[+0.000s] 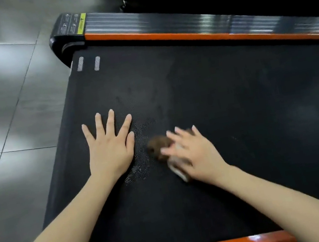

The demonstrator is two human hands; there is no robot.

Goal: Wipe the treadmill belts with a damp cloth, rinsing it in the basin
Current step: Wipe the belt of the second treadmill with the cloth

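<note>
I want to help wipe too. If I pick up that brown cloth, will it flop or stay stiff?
Probably floppy: the cloth is bunched into a soft lump under the right hand. It may feel heavy for its size, since a shiny, wet-looking patch on the belt beside it suggests it is damp. It likely won't roll.

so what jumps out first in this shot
Two bare hands sit mid-frame on the black treadmill belt: the left hand lies flat with spread fingers, the right hand, blurred, presses a brownish cloth beside it. Bright orange rails edge the belt far and near, with a yellow warning label at the far rail's left end.
</note>
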